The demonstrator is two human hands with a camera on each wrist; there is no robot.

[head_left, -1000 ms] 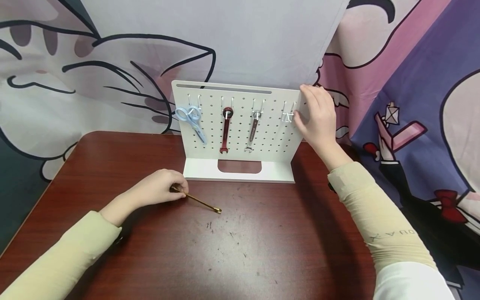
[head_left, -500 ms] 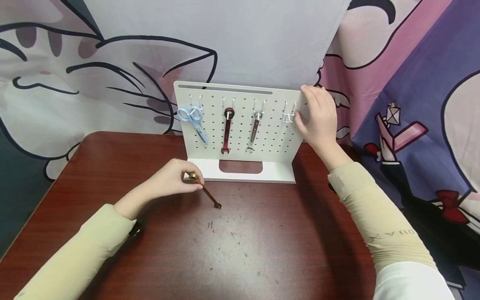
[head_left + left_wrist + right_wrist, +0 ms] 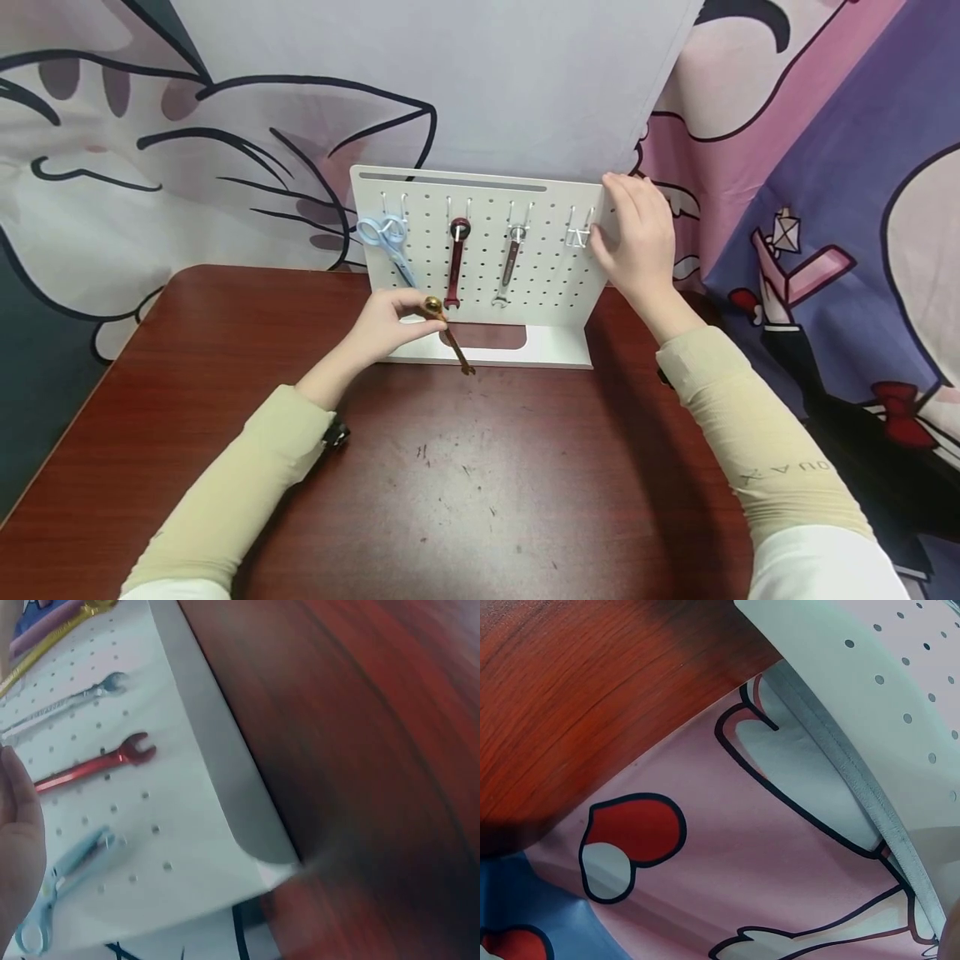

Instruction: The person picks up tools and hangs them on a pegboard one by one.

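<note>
My left hand (image 3: 397, 321) pinches a gold wrench (image 3: 454, 342) by its ring end, in front of the lower part of a white pegboard (image 3: 480, 292). The wrench's open end points down and toward me. In the left wrist view, this gold wrench (image 3: 45, 645) shows at the top left. My right hand (image 3: 637, 229) grips the board's upper right edge, thumb at the front. On the board's hooks hang light blue scissors (image 3: 386, 237), a red wrench (image 3: 455, 262) and a silver wrench (image 3: 510, 262). A white hook (image 3: 577, 236) at the right bears nothing.
The board stands on its white base (image 3: 558, 350) at the back of a dark red wooden table (image 3: 465, 483). A printed cartoon cloth (image 3: 262, 208) hangs close behind it, and more cloth (image 3: 817, 167) hangs to the right.
My left hand has moved right and up toward the board with the gold wrench, which now tilts more steeply downward. My right hand keeps its place on the board's edge.
</note>
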